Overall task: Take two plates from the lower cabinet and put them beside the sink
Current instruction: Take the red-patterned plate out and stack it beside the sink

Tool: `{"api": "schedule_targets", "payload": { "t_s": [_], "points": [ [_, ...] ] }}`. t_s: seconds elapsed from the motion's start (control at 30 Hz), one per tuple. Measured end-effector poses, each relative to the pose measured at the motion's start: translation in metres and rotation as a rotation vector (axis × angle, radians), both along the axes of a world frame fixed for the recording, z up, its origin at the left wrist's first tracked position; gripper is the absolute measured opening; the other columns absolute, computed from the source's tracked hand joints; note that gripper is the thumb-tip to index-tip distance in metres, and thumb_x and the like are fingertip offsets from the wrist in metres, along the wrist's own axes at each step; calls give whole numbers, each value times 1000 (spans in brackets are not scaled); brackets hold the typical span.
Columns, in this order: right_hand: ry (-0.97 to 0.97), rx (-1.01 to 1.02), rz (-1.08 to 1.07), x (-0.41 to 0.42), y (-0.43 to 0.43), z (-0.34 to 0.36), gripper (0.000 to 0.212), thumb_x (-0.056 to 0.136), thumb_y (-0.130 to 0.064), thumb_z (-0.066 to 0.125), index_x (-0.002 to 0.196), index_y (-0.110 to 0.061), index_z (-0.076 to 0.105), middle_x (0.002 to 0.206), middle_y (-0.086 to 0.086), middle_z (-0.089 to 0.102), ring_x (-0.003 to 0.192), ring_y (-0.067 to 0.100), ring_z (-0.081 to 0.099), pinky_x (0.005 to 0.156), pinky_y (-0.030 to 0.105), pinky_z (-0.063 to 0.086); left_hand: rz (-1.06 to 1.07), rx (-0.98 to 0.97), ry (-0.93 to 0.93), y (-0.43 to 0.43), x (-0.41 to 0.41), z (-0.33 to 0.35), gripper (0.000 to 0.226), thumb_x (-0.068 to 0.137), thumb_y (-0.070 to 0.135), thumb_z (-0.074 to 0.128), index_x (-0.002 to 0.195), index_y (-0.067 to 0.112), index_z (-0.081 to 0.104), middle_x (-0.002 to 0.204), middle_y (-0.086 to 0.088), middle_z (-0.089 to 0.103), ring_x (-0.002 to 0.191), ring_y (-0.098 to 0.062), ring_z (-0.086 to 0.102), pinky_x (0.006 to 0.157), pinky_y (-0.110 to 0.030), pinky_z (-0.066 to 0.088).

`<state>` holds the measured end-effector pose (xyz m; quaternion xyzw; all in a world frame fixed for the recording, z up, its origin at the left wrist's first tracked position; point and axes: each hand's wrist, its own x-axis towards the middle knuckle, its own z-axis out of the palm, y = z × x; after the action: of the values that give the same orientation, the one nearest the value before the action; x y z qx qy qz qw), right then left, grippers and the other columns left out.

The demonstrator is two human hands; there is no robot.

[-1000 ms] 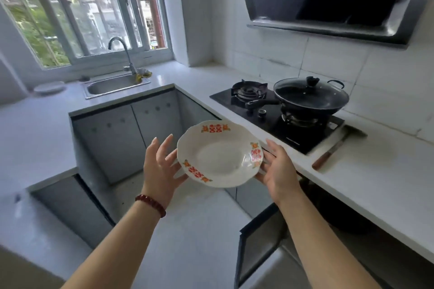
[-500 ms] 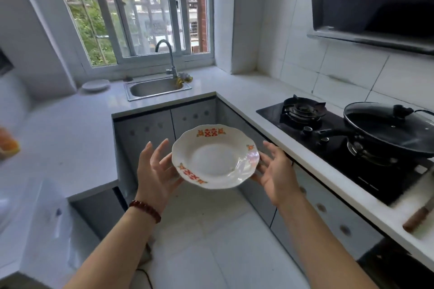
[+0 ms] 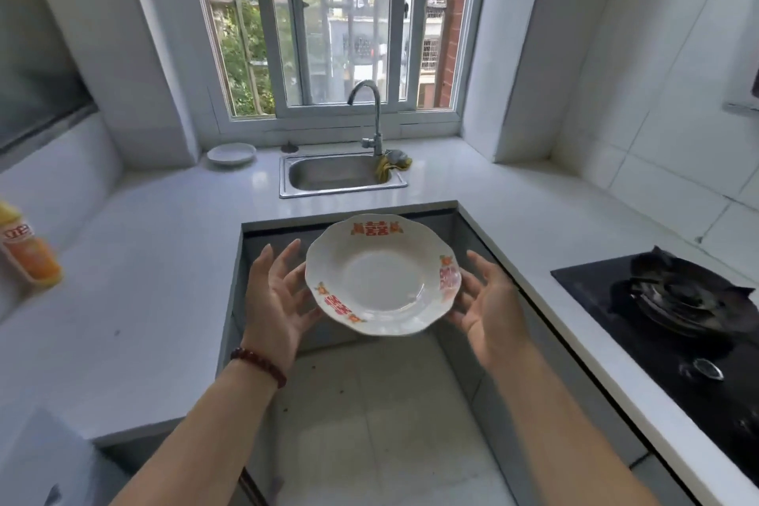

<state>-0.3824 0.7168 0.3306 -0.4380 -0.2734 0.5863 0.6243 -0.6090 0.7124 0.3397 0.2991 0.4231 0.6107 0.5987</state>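
Moved: sink (image 3: 343, 176) now straight ahead; plate (image 3: 382, 274) unchanged between the hands.
Left hand (image 3: 278, 302): fingers spread, cradling plate's rim.
Right hand (image 3: 491, 306): likewise.
Room: bare counter (image 3: 472, 181) right of sink.

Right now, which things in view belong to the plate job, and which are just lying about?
Job:
plate, held between left hand and right hand
sink
white dish already left of the sink, possibly the first plate

Lying about:
orange bottle
stove
cloth at the faucet

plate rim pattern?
White plate, scalloped rim with red-orange motifs, clearest in the head view.
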Motion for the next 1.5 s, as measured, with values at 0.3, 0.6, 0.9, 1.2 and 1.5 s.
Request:
{"api": "schedule_targets", "payload": {
  "t_s": [0.3, 0.6, 0.9, 1.2, 1.5],
  "points": [
    [-12, -26, 107, -24, 159, 3, 34, 92, -34, 45, 125, -26, 44, 109, 3, 65, 99, 25, 66, 78, 44, 53, 112, 16, -18, 136, -24, 4, 56, 85, 56, 36, 130, 26, 49, 127, -7, 59, 114, -27, 56, 85, -45, 46],
    [-23, -5, 108, -74, 326, 9, 15, 93, -34, 45, 93, -29, 60, 90, -1, 72, 88, 22, 70, 70, 41, 55, 131, 25, 19, 306, -76, -3, 53, 86, 57, 34, 128, 29, 50, 131, -6, 56, 115, -30, 55, 97, -53, 41],
    [-24, -20, 110, -140, 476, 18, 25, 92, -33, 47, 114, -25, 57, 109, 5, 67, 99, 24, 64, 67, 38, 55, 149, 3, 43, 455, -143, 11, 54, 86, 56, 33, 129, 29, 51, 132, -4, 55, 113, -26, 55, 88, -45, 46],
    [-8, -44, 191, -209, 583, 11, 30, 90, -32, 51, 117, -21, 54, 104, 7, 66, 82, 21, 71, 56, 33, 56, 212, 12, 81, 534, -209, 14, 46, 83, 58, 35, 115, 34, 57, 119, 0, 63, 107, -22, 60, 80, -39, 49],
    [-47, -67, 347, -278, 716, -6, 18, 92, -32, 47, 93, -23, 62, 79, 2, 74, 73, 19, 69, 57, 35, 56, 335, -46, 88, 635, -270, 0, 48, 82, 60, 37, 117, 34, 58, 122, 2, 63, 109, -21, 60, 80, -38, 48]
  ]
}}
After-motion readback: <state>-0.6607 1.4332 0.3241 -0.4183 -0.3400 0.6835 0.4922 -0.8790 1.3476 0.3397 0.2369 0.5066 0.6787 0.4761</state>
